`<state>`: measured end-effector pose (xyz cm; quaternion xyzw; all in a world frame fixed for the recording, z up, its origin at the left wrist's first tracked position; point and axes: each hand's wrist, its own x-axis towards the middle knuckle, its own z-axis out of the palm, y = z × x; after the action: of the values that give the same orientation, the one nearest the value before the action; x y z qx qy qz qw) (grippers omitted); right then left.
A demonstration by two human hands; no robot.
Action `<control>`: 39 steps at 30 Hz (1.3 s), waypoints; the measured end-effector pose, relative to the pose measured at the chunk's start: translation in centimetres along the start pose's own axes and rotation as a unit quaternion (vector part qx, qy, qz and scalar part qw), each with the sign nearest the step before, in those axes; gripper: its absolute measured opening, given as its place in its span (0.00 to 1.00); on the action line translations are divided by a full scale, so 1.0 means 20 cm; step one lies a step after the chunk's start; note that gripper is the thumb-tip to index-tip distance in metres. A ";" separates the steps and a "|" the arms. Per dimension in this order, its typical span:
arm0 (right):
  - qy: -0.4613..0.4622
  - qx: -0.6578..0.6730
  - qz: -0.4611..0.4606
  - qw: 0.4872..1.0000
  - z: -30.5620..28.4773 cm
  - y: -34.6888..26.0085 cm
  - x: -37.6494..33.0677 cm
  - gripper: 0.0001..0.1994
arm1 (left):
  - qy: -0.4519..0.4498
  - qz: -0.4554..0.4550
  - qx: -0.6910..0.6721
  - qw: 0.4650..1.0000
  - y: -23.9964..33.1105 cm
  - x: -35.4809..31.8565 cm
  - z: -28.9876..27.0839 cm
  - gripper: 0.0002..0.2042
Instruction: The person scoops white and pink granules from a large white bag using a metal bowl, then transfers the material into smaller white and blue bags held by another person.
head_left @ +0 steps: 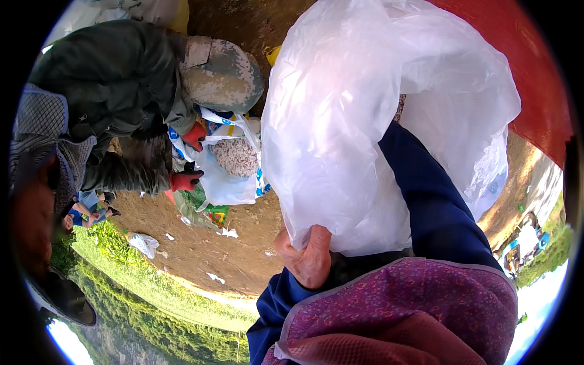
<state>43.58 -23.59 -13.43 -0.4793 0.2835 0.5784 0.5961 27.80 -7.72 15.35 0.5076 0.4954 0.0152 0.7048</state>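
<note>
A large, thin, whitish plastic bag point(340, 121) stands wide open in front of me. My left hand point(307, 258) is closed on its near rim, pinching the film between thumb and fingers. My right arm, in a dark blue sleeve, reaches down into the bag's mouth. The right hand itself is hidden inside, so its fingers do not show. Just past that sleeve, a small patch of reddish-and-white speckled material point(399, 108) is visible in the bag.
At the left a person in dark clothes and red gloves point(185, 180) handles a printed white sack point(228, 185) with a speckled mass point(234, 157) in it. A red surface point(523, 55) rises at the upper right. Scraps lie on brown soil point(194, 249), and grass borders it.
</note>
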 end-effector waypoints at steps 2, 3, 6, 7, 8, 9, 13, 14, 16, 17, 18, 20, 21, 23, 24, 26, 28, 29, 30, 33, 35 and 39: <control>0.001 0.035 0.001 0.999 0.09 -0.04 -0.09 0.19 | 0.044 0.032 -0.003 0.999 0.05 0.02 0.03 0.12; -0.033 0.059 -0.014 0.998 0.13 -0.06 -0.15 0.19 | 0.084 0.059 -0.007 0.995 0.07 0.03 0.03 0.12; -0.047 0.142 -0.014 0.989 0.10 -0.09 -0.25 0.19 | 0.058 0.086 -0.001 0.995 0.02 0.03 0.02 0.12; -0.025 0.176 -0.028 0.984 0.16 -0.05 -0.25 0.18 | 0.050 0.072 0.001 0.996 0.01 0.03 0.01 0.13; -0.004 0.211 -0.046 0.976 0.20 -0.03 -0.25 0.18 | 0.048 0.076 -0.003 0.996 0.00 0.04 0.01 0.13; 0.025 0.231 -0.034 0.972 0.22 -0.03 -0.26 0.19 | 0.046 0.069 0.006 0.997 0.00 0.04 0.01 0.14; 0.039 0.185 -0.092 0.978 0.28 -0.11 -0.43 0.21 | 0.045 0.052 0.020 0.997 0.02 0.03 -0.02 0.16; 0.040 0.179 -0.097 0.978 0.31 -0.13 -0.50 0.21 | 0.042 0.055 0.013 0.998 0.02 0.03 -0.03 0.16; 0.066 0.193 -0.125 0.971 0.35 -0.16 -0.62 0.22 | 0.042 0.058 -0.024 0.997 0.01 0.03 -0.04 0.16; 0.045 0.203 -0.140 0.968 0.32 -0.15 -0.65 0.23 | 0.039 0.062 -0.029 0.997 0.01 0.03 -0.03 0.16; 0.049 0.195 -0.144 0.969 0.27 -0.15 -0.70 0.23 | 0.037 0.062 -0.039 0.997 0.01 0.02 -0.01 0.16; 0.037 0.214 -0.157 0.963 0.23 -0.13 -0.81 0.23 | 0.020 0.070 -0.057 0.996 0.02 0.01 0.00 0.17; 0.051 0.194 -0.164 0.966 0.28 -0.13 -0.89 0.24 | 0.026 0.071 -0.062 0.995 0.02 0.00 -0.01 0.17; 0.078 0.189 -0.177 0.963 0.29 -0.10 -1.00 0.24 | 0.002 0.103 -0.038 0.994 0.00 -0.01 -0.03 0.21; 0.102 0.192 -0.188 0.958 0.29 -0.08 -1.05 0.24 | 0.012 0.103 -0.043 0.994 -0.01 -0.02 -0.05 0.21; 0.071 0.190 -0.191 0.960 0.25 -0.03 -1.12 0.24 | -0.030 0.130 -0.061 0.989 -0.06 -0.04 -0.09 0.29; 0.055 0.194 -0.204 0.958 0.24 0.01 -1.24 0.24 | -0.042 0.158 -0.067 0.984 -0.11 -0.07 -0.13 0.37; 0.055 0.193 -0.214 0.956 0.26 0.02 -1.31 0.24 | -0.042 0.184 -0.049 0.981 -0.12 -0.09 -0.15 0.39; 0.057 0.192 -0.223 0.954 0.27 0.04 -1.40 0.24 | -0.042 0.208 -0.030 0.977 -0.15 -0.12 -0.17 0.41; 0.037 0.174 -0.258 0.950 0.35 0.10 -1.59 0.24 | -0.015 0.211 -0.029 0.977 -0.28 -0.21 -0.33 0.38; 0.043 0.157 -0.271 0.949 0.44 0.14 -1.73 0.24 | 0.007 0.203 -0.040 0.978 -0.46 -0.18 -0.45 0.36; 0.004 0.136 -0.273 0.952 0.72 0.22 -1.87 0.24 | 0.104 0.046 -0.101 0.988 -0.84 -0.06 -0.74 0.32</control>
<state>29.82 -26.87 24.24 -0.4552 0.2201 0.3481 0.7894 8.59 -6.11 4.09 0.4515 0.5381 0.1508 0.6956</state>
